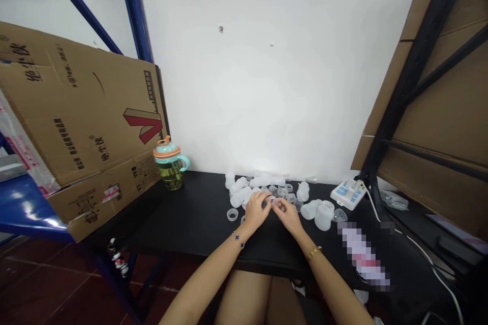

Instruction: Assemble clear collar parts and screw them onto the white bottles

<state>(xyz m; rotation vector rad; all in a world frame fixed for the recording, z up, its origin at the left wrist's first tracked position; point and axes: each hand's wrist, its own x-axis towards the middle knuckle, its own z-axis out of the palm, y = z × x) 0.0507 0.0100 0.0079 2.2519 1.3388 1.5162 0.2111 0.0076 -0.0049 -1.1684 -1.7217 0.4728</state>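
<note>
Fingertips of my left hand (pixel 257 210) and my right hand (pixel 288 216) meet over the black table, both closed on a small translucent plastic ring (pixel 273 201). Part of the ring is hidden by the fingers. Behind the hands lies a loose heap of frosted white bottles (pixel 240 197) and clear plastic rings and caps. One separate ring (pixel 232 215) rests flat to the left of my left hand. Right of my right hand, an open-mouthed frosted bottle (pixel 324 215) stands beside another one lying tilted (pixel 310 209). A clear cap (pixel 339 216) lies past them.
A lidded jug (pixel 170 167) with green liquid stands at the back left by a large cardboard box (pixel 87 111). To the right are a white power strip (pixel 348 193) with a cable (pixel 415 246) and a blurred-out flat object (pixel 364 256). A white wall (pixel 247 86) closes the back.
</note>
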